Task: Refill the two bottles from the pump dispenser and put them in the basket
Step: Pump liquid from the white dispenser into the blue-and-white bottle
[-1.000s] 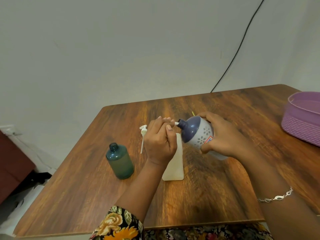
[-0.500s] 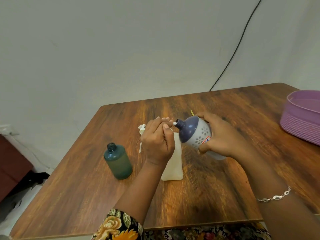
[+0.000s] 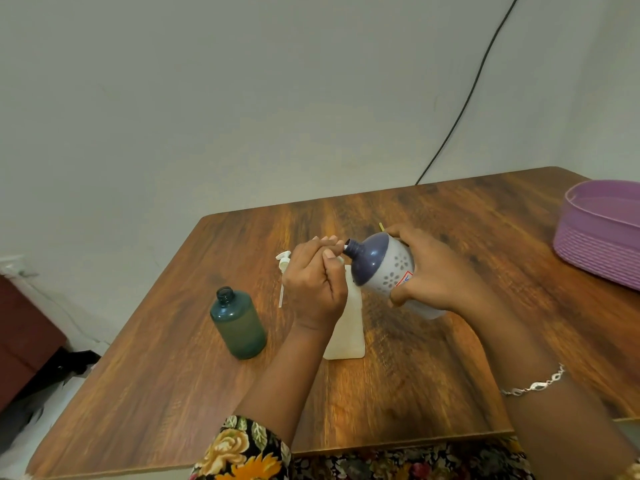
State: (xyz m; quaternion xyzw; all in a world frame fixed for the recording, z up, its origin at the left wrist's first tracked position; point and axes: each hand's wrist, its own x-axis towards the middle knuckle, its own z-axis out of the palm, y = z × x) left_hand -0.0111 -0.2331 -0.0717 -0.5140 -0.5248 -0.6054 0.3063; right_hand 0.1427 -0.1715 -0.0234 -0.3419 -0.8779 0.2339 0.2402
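our right hand [image 3: 436, 282] grips the purple-topped bottle [image 3: 384, 268], tilted neck-first toward our left hand [image 3: 317, 285], whose curled fingers pinch what may be a white nozzle [image 3: 343, 246] at that neck, above the white dispenser [image 3: 346, 341]. the teal bottle [image 3: 239, 323] stands open on the table [image 3: 450, 375] to the left; the purple basket [image 3: 599, 244] sits far right.

Right hand [image 3: 433, 282] grips tilted purple-white bottle [image 3: 384, 268]; left hand [image 3: 315, 285] pinches small white piece [image 3: 345, 242] at its mouth.
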